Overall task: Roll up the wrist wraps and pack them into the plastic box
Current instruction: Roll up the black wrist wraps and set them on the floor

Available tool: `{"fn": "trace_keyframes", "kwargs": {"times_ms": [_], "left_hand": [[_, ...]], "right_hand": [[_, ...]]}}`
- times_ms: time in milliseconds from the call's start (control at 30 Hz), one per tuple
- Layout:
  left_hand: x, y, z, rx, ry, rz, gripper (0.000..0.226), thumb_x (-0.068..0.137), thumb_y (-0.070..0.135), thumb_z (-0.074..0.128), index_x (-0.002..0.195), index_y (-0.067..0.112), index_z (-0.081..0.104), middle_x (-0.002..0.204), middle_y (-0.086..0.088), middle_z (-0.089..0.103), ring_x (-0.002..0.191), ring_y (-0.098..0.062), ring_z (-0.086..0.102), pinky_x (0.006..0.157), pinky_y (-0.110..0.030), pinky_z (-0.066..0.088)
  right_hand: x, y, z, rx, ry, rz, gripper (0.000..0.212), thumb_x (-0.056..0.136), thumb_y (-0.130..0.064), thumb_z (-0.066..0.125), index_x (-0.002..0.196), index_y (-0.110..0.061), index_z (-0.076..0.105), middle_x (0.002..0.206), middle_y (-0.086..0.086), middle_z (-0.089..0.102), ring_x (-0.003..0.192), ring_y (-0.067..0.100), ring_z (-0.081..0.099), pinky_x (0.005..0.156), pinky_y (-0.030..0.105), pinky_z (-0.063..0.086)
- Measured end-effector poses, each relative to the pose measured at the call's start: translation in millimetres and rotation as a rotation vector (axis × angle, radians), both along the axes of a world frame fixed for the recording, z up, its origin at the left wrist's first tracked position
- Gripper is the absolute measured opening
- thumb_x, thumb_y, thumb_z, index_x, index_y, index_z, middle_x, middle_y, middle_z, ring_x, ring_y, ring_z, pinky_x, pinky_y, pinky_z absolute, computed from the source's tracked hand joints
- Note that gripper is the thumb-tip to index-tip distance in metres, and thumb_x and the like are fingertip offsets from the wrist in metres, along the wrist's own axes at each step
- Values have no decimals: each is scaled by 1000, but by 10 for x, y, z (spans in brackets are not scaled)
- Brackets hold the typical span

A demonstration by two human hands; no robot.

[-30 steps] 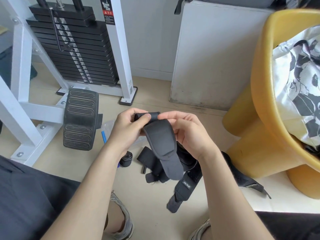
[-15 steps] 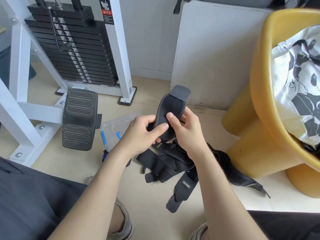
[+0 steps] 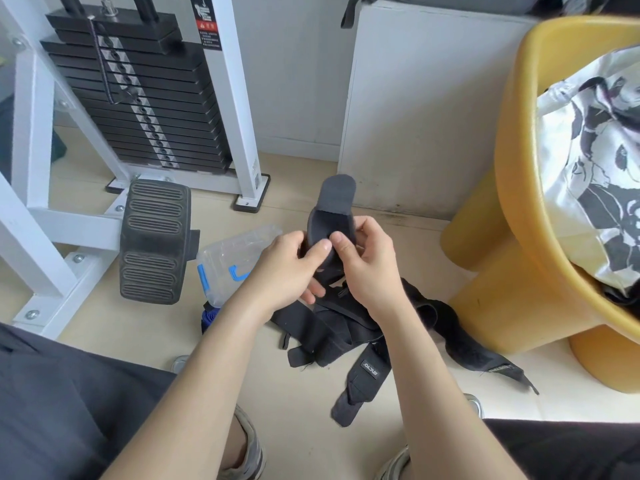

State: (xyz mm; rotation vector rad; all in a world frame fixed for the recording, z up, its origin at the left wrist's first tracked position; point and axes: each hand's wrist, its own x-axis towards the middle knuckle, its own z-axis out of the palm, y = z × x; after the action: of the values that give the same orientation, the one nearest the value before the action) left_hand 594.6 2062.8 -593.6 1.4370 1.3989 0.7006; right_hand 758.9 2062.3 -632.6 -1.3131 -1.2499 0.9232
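Pale beige floor (image 3: 138, 323) of a small gym corner spreads under everything. Above it both hands hold one black wrist wrap (image 3: 332, 216) upright. The left hand (image 3: 287, 268) and right hand (image 3: 367, 268) each pinch its lower part, thumbs side by side on the front, and its rounded tab end sticks up. Beneath them a loose heap of black wraps (image 3: 346, 327) sprawls on the floor. Just left lies the clear plastic box (image 3: 235, 254) with blue clasps; whether anything is inside I cannot tell. A small rolled wrap (image 3: 209, 315) sits at its near corner. Farther out stand a ribbed footplate (image 3: 154, 240), a weight stack (image 3: 138, 98), a white panel (image 3: 415, 116) and a yellow chair (image 3: 512, 237) holding patterned cloth (image 3: 595, 168).
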Motion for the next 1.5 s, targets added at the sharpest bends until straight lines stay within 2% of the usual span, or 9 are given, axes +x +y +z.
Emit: {"fn": "trace_keyframes", "kwargs": {"times_ms": [167, 500, 667, 733, 867, 967, 1100, 1267, 1500], "left_hand": [[-57, -10, -24, 52, -23, -8, 24, 88, 31, 70, 109, 35, 78, 102, 2, 82, 80, -20, 83, 91, -53, 66], [-55, -37, -24, 262, -6, 84, 46, 77, 15, 70, 107, 38, 44, 109, 19, 71, 62, -12, 52, 65, -29, 49], [-115, 6, -44, 339, -20, 51, 51, 72, 8, 62, 107, 42, 47, 109, 17, 73, 91, -23, 69, 68, -34, 55], [-91, 7, -24, 279, -91, 76, 49, 73, 15, 64, 109, 47, 52, 111, 18, 72, 101, -16, 71, 75, -25, 54], [-74, 69, -32, -14, -292, 91, 52, 81, 56, 71, 129, 38, 63, 129, 7, 70, 122, -17, 70, 105, -43, 58], [-80, 34, -28, -68, -220, 26, 30, 110, 52, 55, 121, 25, 62, 109, 7, 79, 103, -12, 79, 93, -43, 67], [-100, 12, -63, 76, 57, 55, 25, 114, 45, 47, 112, 22, 55, 110, -2, 70, 95, -22, 70, 85, -42, 61], [-83, -8, -64, 177, 20, -12, 33, 114, 32, 53, 147, 29, 49, 128, 15, 64, 124, -11, 63, 102, -26, 51], [3, -9, -73, 304, -9, 76, 54, 106, 21, 62, 156, 33, 46, 109, 4, 59, 99, -19, 59, 91, -33, 51]], "right_hand": [[-41, -3, 18, -96, 89, 77, 22, 108, -11, 64, 129, -12, 67, 117, 3, 80, 109, 18, 77, 94, 33, 62], [-16, -17, 140, -105, 128, 87, 14, 106, -13, 69, 115, -8, 78, 107, 7, 84, 102, 26, 80, 93, 47, 65], [-76, -68, 152, -130, 246, 197, 24, 106, -3, 66, 128, -10, 70, 117, 7, 81, 111, 26, 79, 96, 46, 64], [-92, -68, 133, -66, 192, 169, 26, 102, 2, 69, 126, -9, 71, 114, 2, 82, 107, 16, 78, 90, 32, 63], [-85, -63, 108, -9, 197, 155, 20, 99, -1, 76, 118, -5, 75, 110, 5, 82, 101, 17, 79, 86, 24, 59], [-112, -93, 74, -19, 168, 176, 16, 103, -13, 75, 116, -5, 77, 106, 10, 82, 99, 25, 81, 83, 32, 65], [-141, -56, 17, -119, 113, 121, 39, 109, -28, 66, 91, 7, 64, 83, 26, 67, 84, 47, 75, 72, 60, 67], [-100, -54, 43, -72, 120, 37, 15, 103, -24, 75, 90, -17, 81, 90, 13, 80, 83, 25, 77, 72, 49, 67], [-114, -57, 74, -356, 449, 306, 24, 110, -26, 64, 110, -2, 62, 106, 19, 76, 100, 35, 77, 95, 59, 63]]}}
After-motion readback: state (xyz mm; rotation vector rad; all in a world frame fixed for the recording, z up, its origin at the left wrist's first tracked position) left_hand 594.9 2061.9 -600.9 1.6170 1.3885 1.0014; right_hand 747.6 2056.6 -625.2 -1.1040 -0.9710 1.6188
